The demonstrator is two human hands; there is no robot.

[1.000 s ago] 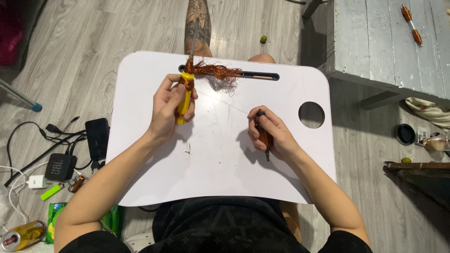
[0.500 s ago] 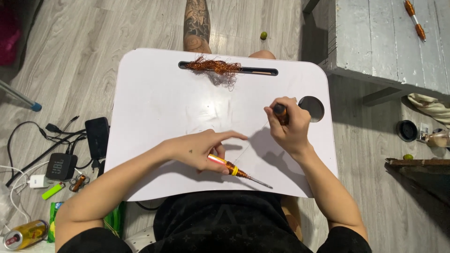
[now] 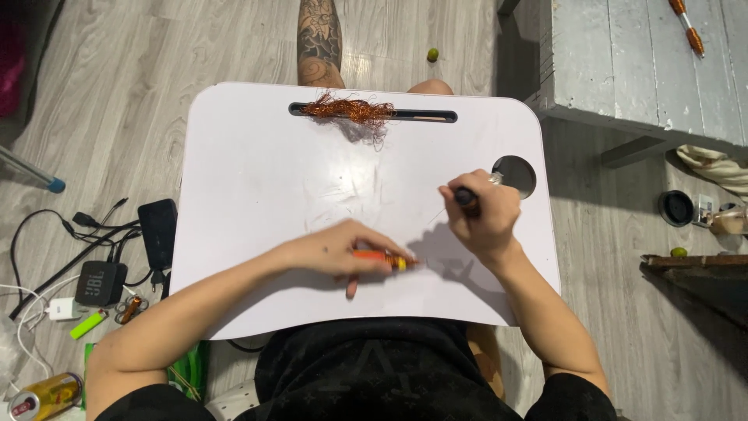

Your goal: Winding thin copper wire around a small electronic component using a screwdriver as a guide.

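Observation:
A white lap tray (image 3: 257,179) lies across my legs. My left hand (image 3: 343,251) rests low on it, its fingers laid over an orange and yellow screwdriver (image 3: 383,258) whose tip points right. My right hand (image 3: 481,217) is closed around a small dark tool (image 3: 467,200) held upright near the tray's round hole (image 3: 515,175). A tangle of copper wire (image 3: 348,110) sits in the slot at the tray's far edge.
Left of the tray on the wooden floor lie black cables (image 3: 78,234), a black adapter (image 3: 160,228), a small speaker (image 3: 100,282), a green lighter (image 3: 89,323) and a can (image 3: 43,398). A grey wooden table (image 3: 639,62) stands at the right.
My left hand has come down from the copper wire at the far edge to the near middle, laying the screwdriver flat. My right hand has moved right and up toward the round hole.

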